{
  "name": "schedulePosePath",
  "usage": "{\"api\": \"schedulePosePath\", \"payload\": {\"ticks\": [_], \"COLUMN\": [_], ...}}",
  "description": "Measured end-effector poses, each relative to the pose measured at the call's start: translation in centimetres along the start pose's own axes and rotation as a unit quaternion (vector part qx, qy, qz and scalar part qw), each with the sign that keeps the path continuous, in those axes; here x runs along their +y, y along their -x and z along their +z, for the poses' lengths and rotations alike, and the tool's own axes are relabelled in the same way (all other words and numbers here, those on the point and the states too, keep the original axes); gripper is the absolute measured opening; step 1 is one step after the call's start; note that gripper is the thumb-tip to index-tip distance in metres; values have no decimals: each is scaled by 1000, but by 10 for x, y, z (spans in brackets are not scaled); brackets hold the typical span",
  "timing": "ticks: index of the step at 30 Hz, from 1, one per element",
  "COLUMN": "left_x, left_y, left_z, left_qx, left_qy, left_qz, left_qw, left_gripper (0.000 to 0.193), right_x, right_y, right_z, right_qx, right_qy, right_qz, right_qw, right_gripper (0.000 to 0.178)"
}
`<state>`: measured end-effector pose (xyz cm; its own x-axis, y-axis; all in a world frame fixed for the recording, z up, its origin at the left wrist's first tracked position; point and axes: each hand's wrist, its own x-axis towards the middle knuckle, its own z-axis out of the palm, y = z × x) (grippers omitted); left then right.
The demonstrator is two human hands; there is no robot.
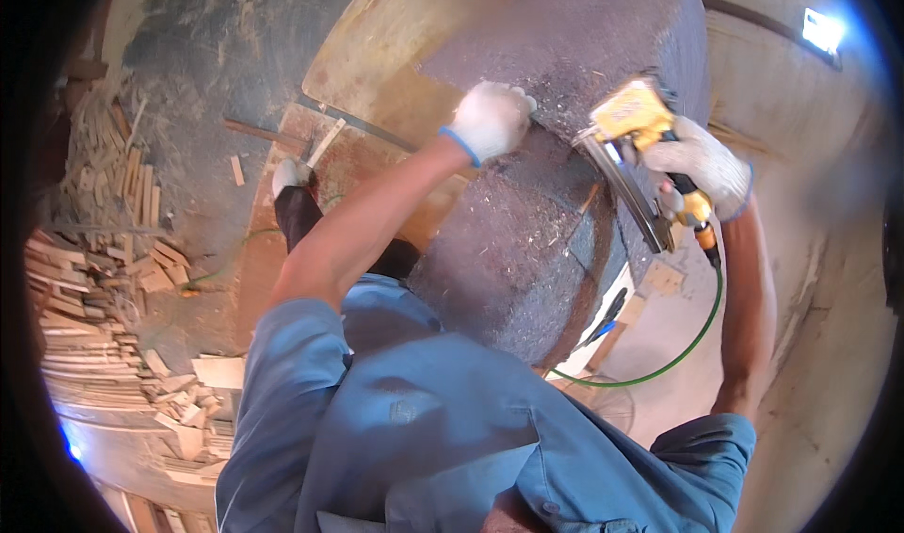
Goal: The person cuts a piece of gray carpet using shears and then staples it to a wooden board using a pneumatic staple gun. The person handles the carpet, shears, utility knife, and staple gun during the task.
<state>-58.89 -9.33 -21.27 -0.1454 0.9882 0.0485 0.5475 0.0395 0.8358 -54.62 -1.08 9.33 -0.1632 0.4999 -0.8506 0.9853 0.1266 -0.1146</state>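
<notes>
A yellow and black air nail gun point(633, 119) is gripped in my right hand point(702, 166), which wears a white glove. Its nose and slanted magazine point down at a bulky piece covered in purple-grey felt-like sheet point(490, 250). A green air hose point(692, 343) runs from the gun's handle and curves back beneath the piece. Also gloved in white, with a blue cuff, my left hand point(492, 121) rests on the piece left of the gun. Its fingers are curled together at a fold of the sheet; what they pinch is hidden.
Many wooden offcuts point(89, 345) lie stacked and scattered at the left. Loose wood strips point(328, 143) lie on a brownish board point(268, 180) near my shoe. Blue and black tools point(605, 321) sit at the piece's lower right. A bright lamp point(823, 30) shines at the upper right.
</notes>
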Motion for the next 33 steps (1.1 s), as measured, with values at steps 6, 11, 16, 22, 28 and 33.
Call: {"api": "schedulePosePath", "payload": {"ticks": [6, 11, 16, 22, 28, 33], "left_x": [15, 8, 31, 45, 46, 54], "left_y": [4, -12, -17, -24, -18, -18], "left_z": [8, 9, -5, -25, -58, -90], "left_qx": [145, 37, 17, 27, 35, 8], "left_qy": [-10, -120, -178, -273, -353, -448], "left_qz": [9, 2, 39, 70, 80, 93], "left_qw": [989, 992, 983, 959, 932, 889], "left_gripper": [39, 39, 37, 23, 15, 18], "right_x": [136, 232, 274, 268, 280, 289], "right_y": [61, 37, 12, 19, 17, 16], "right_z": [26, 111, 158, 148, 154, 159], "right_qx": [72, -48, -96, -61, -64, -42], "right_qy": [-464, -680, -763, -724, -735, -717], "right_qz": [-100, -186, -253, -255, -239, -259], "right_qw": [877, 707, 587, 638, 631, 646], "right_gripper": [40, 43, 38, 29, 18, 17]}}
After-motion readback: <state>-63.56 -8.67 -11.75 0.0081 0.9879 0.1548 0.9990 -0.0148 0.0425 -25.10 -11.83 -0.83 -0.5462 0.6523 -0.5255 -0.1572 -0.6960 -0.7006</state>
